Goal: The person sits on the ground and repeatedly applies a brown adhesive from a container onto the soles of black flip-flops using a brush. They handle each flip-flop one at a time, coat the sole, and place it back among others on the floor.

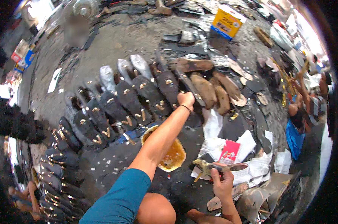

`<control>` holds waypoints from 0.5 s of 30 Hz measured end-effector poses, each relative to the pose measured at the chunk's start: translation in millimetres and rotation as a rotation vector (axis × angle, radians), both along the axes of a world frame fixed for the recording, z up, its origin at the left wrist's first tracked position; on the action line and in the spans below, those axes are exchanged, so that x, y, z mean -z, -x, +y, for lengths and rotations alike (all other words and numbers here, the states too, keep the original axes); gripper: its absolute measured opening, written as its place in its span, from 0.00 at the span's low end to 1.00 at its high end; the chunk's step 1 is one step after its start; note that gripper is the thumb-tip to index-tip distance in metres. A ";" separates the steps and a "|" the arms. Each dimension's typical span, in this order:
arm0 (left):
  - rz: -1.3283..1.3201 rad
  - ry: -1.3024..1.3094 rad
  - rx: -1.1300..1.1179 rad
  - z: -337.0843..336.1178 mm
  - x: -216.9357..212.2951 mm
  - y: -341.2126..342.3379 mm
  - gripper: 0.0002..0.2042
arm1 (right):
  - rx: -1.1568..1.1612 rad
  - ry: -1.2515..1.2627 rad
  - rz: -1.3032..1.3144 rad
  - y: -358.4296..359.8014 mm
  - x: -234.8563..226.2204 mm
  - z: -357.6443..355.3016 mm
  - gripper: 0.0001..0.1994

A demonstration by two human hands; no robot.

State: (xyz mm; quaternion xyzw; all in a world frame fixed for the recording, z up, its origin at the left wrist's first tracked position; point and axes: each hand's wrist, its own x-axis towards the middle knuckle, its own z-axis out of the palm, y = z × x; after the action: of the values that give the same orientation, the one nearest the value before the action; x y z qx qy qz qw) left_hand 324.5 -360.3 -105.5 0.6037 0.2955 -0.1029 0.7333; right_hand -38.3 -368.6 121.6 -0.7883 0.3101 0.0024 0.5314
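Observation:
My left hand [185, 100] reaches forward, its fingers closed at the near end of a narrow dark shoe sole [190, 87]; the hand hides the grip itself. Beside it lies a black sole [168, 86], at the right end of a slanting row of dark soles [126, 97] with gold-coloured bits on them. Under my left forearm stands a round tub [174, 158] of amber, glue-like stuff, partly covered. At lower right, my right hand [223, 183] pinches a flat, brownish brush [228, 167] whose left end is crusted yellowish.
Brown wooden shoe lasts [204, 89] lie right of the row. Papers [245, 143] and a red packet [230, 150] are near my right hand. More dark soles [51, 175] are stacked at left. A yellow box [228, 23] stands far off. Other people [312, 93] sit at the right.

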 end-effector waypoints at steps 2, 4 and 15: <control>-0.122 0.060 0.234 8.6 -33.6 38.5 0.06 | 0.029 0.086 -0.116 -3.0 23.3 -3.1 0.12; -0.541 -0.039 0.313 62.3 -58.0 81.0 0.10 | 0.002 0.003 -0.069 -21.2 29.4 9.3 0.15; -0.608 -0.215 -0.272 445.3 -230.9 341.4 0.15 | -0.447 0.143 -0.362 -93.8 81.9 77.2 0.17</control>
State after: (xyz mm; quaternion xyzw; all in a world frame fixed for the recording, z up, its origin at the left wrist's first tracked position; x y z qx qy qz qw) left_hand -16.9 85.1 125.4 0.6355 0.1506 0.2118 0.7270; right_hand 55.5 -291.4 39.7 -0.8601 0.0281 -0.0431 0.5074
